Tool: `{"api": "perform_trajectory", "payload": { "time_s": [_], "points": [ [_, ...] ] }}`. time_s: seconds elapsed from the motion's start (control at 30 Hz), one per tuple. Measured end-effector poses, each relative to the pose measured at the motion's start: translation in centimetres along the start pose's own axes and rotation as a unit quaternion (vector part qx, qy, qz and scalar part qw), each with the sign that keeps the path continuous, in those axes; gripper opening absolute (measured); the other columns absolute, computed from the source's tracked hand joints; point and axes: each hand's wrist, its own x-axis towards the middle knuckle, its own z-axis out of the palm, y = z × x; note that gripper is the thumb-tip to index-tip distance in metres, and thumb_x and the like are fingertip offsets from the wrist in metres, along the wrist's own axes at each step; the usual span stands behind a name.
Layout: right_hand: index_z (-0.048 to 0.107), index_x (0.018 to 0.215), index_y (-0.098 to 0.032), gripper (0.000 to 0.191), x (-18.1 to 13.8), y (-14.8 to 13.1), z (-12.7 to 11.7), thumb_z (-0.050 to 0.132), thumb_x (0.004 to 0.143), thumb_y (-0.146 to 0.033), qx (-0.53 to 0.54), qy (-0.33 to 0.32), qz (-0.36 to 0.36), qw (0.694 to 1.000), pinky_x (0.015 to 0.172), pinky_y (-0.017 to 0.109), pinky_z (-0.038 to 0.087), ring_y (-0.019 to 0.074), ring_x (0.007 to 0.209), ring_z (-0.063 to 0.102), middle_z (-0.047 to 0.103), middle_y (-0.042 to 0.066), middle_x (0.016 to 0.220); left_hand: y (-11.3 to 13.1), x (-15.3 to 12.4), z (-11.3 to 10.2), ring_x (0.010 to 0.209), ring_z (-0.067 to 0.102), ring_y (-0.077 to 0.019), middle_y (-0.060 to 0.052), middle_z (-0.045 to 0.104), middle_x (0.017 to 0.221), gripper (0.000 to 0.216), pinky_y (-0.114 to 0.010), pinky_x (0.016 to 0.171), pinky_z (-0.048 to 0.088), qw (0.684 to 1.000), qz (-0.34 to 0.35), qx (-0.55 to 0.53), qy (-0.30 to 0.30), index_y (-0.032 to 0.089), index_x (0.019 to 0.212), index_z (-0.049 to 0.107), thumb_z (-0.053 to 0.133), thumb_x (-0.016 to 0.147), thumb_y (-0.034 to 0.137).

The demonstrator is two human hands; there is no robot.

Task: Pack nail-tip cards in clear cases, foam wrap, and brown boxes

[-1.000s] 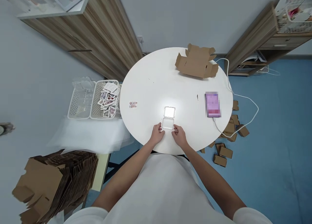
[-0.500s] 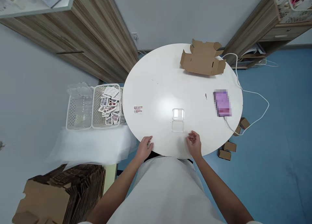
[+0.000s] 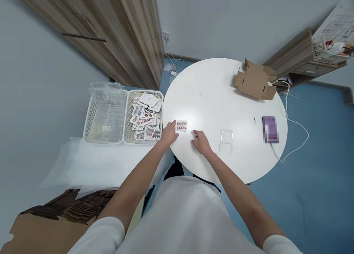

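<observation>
A small white card of press-on nails (image 3: 181,126), with two rows of pinkish and red nails, lies on the white table. My left hand (image 3: 168,134) is at the card's left edge, its fingertips against it and the thumb held apart below. To the right of the card, my right hand (image 3: 202,142) hovers low over the table, fingers apart and holding nothing. Further right, a clear plastic case (image 3: 226,136) lies open, its two halves one behind the other.
Left of the table (image 3: 210,84) stands a white basket (image 3: 125,117) of nail cards and another of clear plastic cases. An unfolded cardboard box (image 3: 256,80) sits at the back right. A purple-screened phone (image 3: 270,129) with a white cable lies at the right.
My view has shifted left. My left hand has moved forward to the nail card, and my right hand has moved left from beside the clear case toward the card.
</observation>
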Motion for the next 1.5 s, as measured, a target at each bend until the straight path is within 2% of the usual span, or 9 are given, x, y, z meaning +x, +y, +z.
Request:
{"api": "perform_trajectory", "payload": {
  "time_s": [0.1, 0.27, 0.5, 0.7, 0.9, 1.13, 1.33, 1.5],
  "points": [
    [0.035, 0.122, -0.023, 0.055, 3.2, -0.7, 0.9, 0.053, 0.070, -0.020, -0.033, -0.011, 0.031, 0.999, 0.083, 0.036, 0.043, 0.0185, 0.093, 0.049, 0.041, 0.008, 0.113, 0.2, 1.5, -0.3, 0.093, 0.052, -0.0237, -0.010, 0.045, 0.109, 0.073, -0.028, 0.072, 0.040, 0.999, -0.013, 0.007, -0.033, 0.021, 0.128, 0.023, 0.062, 0.067, 0.025],
    [0.032, 0.125, -0.025, 0.063, 6.1, -1.5, 2.3, 0.056, 0.067, -0.016, -0.067, -0.013, 0.080, 0.994, 0.076, 0.034, 0.044, 0.0201, 0.092, 0.049, 0.041, 0.007, 0.109, -0.4, 2.6, 0.2, 0.092, 0.052, -0.0220, -0.008, 0.044, 0.107, 0.070, -0.028, 0.073, 0.040, 0.999, -0.009, -0.025, -0.038, 0.023, 0.126, 0.027, 0.062, 0.066, 0.020],
    [0.038, 0.118, -0.026, 0.058, 6.4, -1.7, 3.1, 0.057, 0.065, -0.010, -0.086, 0.015, 0.095, 0.992, 0.069, 0.030, 0.042, 0.0196, 0.089, 0.048, 0.041, 0.006, 0.104, -1.1, 2.7, 1.3, 0.088, 0.052, -0.0189, -0.006, 0.042, 0.103, 0.060, -0.027, 0.071, 0.041, 0.997, 0.012, -0.081, 0.005, 0.022, 0.118, 0.037, 0.061, 0.064, 0.014],
    [0.035, 0.120, -0.022, 0.056, 5.4, -1.5, 3.4, 0.053, 0.068, -0.014, -0.052, 0.050, 0.069, 0.995, 0.076, 0.034, 0.043, 0.0197, 0.092, 0.047, 0.046, 0.006, 0.105, -1.0, 1.4, 2.2, 0.090, 0.050, -0.0193, -0.007, 0.044, 0.104, 0.063, -0.029, 0.072, 0.041, 0.991, 0.056, -0.114, 0.048, 0.023, 0.127, 0.029, 0.053, 0.070, 0.010],
    [0.030, 0.125, -0.020, 0.062, 3.0, -1.4, 2.6, 0.054, 0.069, -0.017, 0.014, 0.025, 0.020, 0.999, 0.081, 0.036, 0.043, 0.0184, 0.089, 0.049, 0.047, 0.007, 0.106, -0.6, -0.4, 2.6, 0.092, 0.049, -0.0209, -0.008, 0.047, 0.102, 0.067, -0.031, 0.073, 0.042, 0.983, 0.094, -0.150, 0.054, 0.019, 0.131, 0.023, 0.052, 0.071, 0.013],
    [0.026, 0.129, -0.025, 0.062, -2.3, 0.5, -0.3, 0.051, 0.072, -0.018, 0.011, 0.016, -0.031, 0.999, 0.078, 0.039, 0.044, 0.0195, 0.089, 0.049, 0.047, 0.007, 0.106, 1.4, -4.2, 3.5, 0.090, 0.050, -0.0187, -0.006, 0.047, 0.100, 0.071, -0.033, 0.080, 0.042, 0.965, 0.171, -0.200, 0.012, 0.023, 0.133, 0.018, 0.054, 0.072, 0.017],
    [0.028, 0.128, -0.027, 0.062, -8.2, 4.4, -3.3, 0.053, 0.072, -0.020, 0.026, 0.019, -0.022, 0.999, 0.077, 0.039, 0.045, 0.0186, 0.086, 0.050, 0.050, 0.005, 0.101, 5.8, -7.4, 6.7, 0.090, 0.050, -0.0184, -0.005, 0.049, 0.101, 0.067, -0.035, 0.082, 0.043, 0.960, 0.200, -0.197, -0.004, 0.024, 0.130, 0.023, 0.054, 0.071, 0.016],
    [0.031, 0.125, -0.028, 0.060, -11.7, 8.3, -7.0, 0.055, 0.070, -0.022, 0.037, 0.025, -0.003, 0.999, 0.081, 0.041, 0.044, 0.0196, 0.092, 0.051, 0.050, 0.005, 0.104, 10.8, -7.7, 8.9, 0.092, 0.050, -0.0199, -0.005, 0.049, 0.104, 0.064, -0.036, 0.081, 0.043, 0.962, 0.212, -0.167, -0.045, 0.025, 0.125, 0.032, 0.059, 0.068, 0.019]
  ]
}}
